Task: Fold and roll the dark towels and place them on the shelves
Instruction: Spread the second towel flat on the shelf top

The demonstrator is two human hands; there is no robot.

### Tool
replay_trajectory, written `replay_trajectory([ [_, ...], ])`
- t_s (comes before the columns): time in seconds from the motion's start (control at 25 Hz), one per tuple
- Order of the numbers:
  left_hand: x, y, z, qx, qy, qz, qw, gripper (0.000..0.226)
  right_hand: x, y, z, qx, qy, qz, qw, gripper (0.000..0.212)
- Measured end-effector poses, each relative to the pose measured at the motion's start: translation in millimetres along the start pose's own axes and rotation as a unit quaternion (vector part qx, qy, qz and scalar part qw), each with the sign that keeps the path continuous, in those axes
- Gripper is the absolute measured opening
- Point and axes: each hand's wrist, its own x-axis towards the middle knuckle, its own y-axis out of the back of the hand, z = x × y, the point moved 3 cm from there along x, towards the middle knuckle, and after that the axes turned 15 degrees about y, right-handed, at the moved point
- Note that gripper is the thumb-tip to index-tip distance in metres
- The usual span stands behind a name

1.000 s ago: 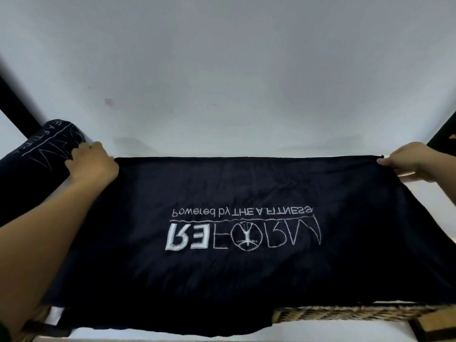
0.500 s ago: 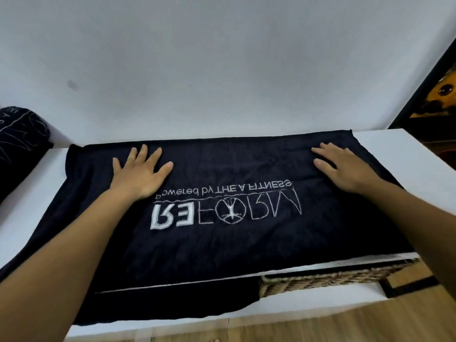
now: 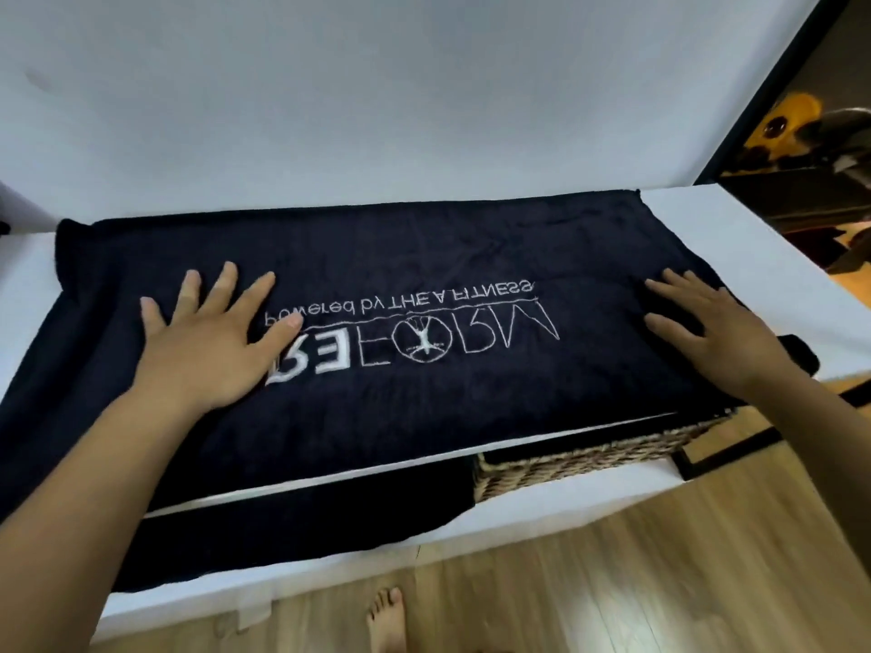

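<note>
Left hand (image 3: 207, 341): flat, palm down on the towel (image 3: 424, 247), fingers (image 3: 225, 286) straight and spread wide, grasping nothing. The thumb tip reaches the start of the stitched lettering.

Right hand (image 3: 711, 332): flat on the towel's right end, fingers (image 3: 671, 294) straight and close together, thumb out to the side, nothing gripped.

Towel: dark navy, spread out lengthwise on the white top shelf (image 3: 754, 247), far edge near the wall (image 3: 424, 96), left end drooping over the shelf's side.

Woven basket (image 3: 589, 459): on the lower level, under the top shelf's right half. Contents hidden by the shelf above. Dark cloth (image 3: 306, 525) lies just left of it; cannot tell whether it is part of the same towel.

Writing: pale stitching, upside down from here. Large "REFORM" with a tree emblem in the O, first letter partly under the left hand. Smaller underlined line reads "Powered by THE A FITNESS".

Bare foot (image 3: 386, 615) on the wooden floor (image 3: 660, 582).
</note>
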Motion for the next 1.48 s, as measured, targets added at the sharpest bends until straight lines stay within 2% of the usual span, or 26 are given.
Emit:
replay_trajectory([
  [0.12,-24,12,7,-0.035,-0.010,0.110,0.993,0.068,-4,1,0,0.011,0.000,0.060,0.998,0.047],
  [0.16,-40,14,3,-0.050,-0.011,0.125,0.991,0.065,-6,0,1,0.006,-0.005,0.068,0.998,0.045],
  [0.24,-70,4,-15,-0.077,0.025,0.093,0.992,0.064,-4,0,4,0.004,-0.008,0.056,0.998,0.044],
  [0.4,-96,-2,-79,-0.069,0.182,-0.014,0.981,0.072,0,-4,2,-0.002,0.008,-0.009,1.000,0.048],
  [0.48,-90,5,-84,-0.049,0.228,-0.036,0.972,0.069,3,0,0,-0.028,-0.039,-0.028,0.998,0.051],
  [0.56,-82,13,-60,-0.006,0.177,0.000,0.984,0.060,14,9,-31,-0.062,-0.077,-0.029,0.995,0.054],
  [0.64,-75,14,-27,-0.017,0.042,0.030,0.999,0.053,26,-2,-84,-0.067,0.014,-0.027,0.997,0.045],
  [0.68,-70,12,-15,-0.043,0.004,0.005,0.999,0.053,30,-15,-111,-0.056,0.081,-0.035,0.995,0.048],
  [0.72,-62,10,-11,-0.061,-0.001,-0.026,0.998,0.056,28,-30,-135,-0.054,0.120,-0.062,0.989,0.055],
  [0.8,-43,8,-18,-0.065,0.037,-0.050,0.996,0.061,21,-54,-150,-0.069,0.147,-0.113,0.980,0.063],
  [0.96,7,10,-55,-0.077,0.113,-0.011,0.991,0.068,21,-58,-137,-0.089,0.136,-0.122,0.979,0.070],
  [1.36,101,19,-78,-0.068,0.114,-0.032,0.991,0.073,22,-58,-142,-0.088,0.146,-0.118,0.978,0.082],
  [1.48,101,29,-63,0.003,0.148,-0.011,0.989,0.072,21,-57,-143,-0.094,0.149,-0.114,0.978,0.080],
])
